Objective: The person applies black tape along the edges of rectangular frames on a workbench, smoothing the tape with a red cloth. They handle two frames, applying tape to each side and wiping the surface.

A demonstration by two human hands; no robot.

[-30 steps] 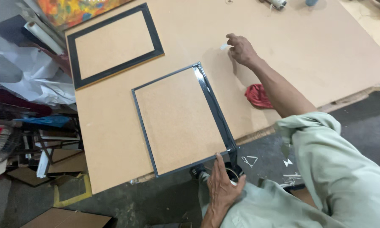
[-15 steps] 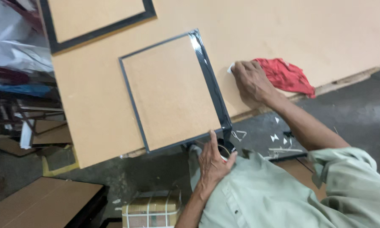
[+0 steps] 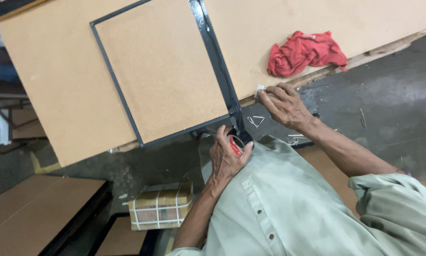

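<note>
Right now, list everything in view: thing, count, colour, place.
Framed board: one, tan with dark edging, on the worktable.
Worktable: one, tan board top, upper part of the view.
Rag: one, red, crumpled near the worktable's edge.
Tape roll: one, dark with a red core, in the left hand.
Small white piece: one, at the right hand's fingertips, by the table edge.
Strapped bundle: one, brown with white straps, on the floor.
Flat boards: brown, lower left.
Left hand: grips the tape roll.
Right hand: pinches the small white piece.
</note>
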